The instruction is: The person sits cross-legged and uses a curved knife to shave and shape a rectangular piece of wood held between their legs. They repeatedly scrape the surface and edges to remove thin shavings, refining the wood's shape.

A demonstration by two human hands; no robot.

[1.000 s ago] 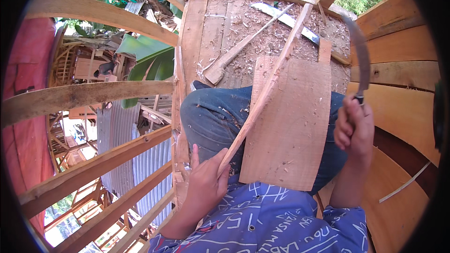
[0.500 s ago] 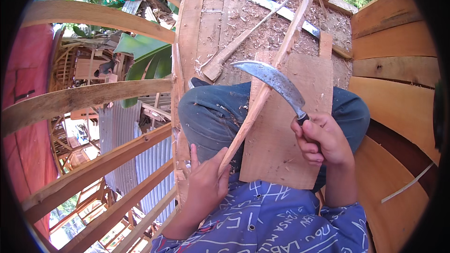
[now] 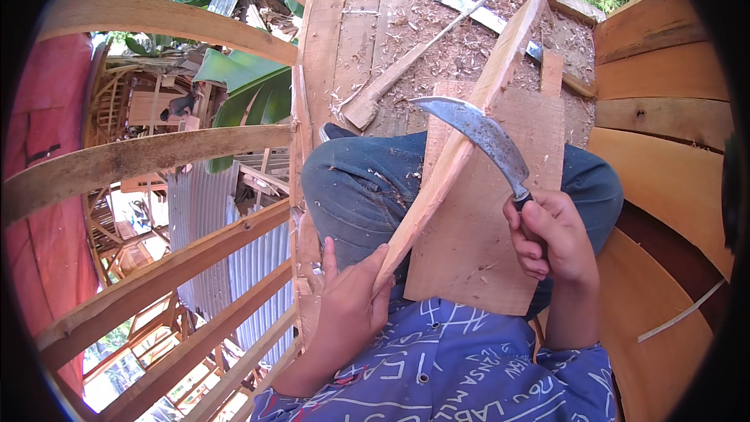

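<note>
My left hand [image 3: 349, 301] grips the near end of a long wooden stick [image 3: 437, 187], its index finger stretched out to one side. The stick slants away from me to the far right, over a flat wooden board [image 3: 488, 246] that lies across my lap. My right hand [image 3: 553, 238] is closed around the dark handle of a curved knife [image 3: 488, 139]. The knife's blade lies across the stick around its middle, tip pointing left; whether the edge bites into the wood I cannot tell.
Wood shavings litter the plank floor [image 3: 355, 47]. A long-bladed knife [image 3: 461, 6] and a paddle-shaped piece of wood [image 3: 375, 98] lie beyond my legs. Slatted rails [image 3: 156, 148] close off the left, a plank wall [image 3: 656, 109] the right.
The stick has turned in my left hand and shows a broader face. My right hand and the knife sit slightly farther right; the whole view has shifted a little too.
</note>
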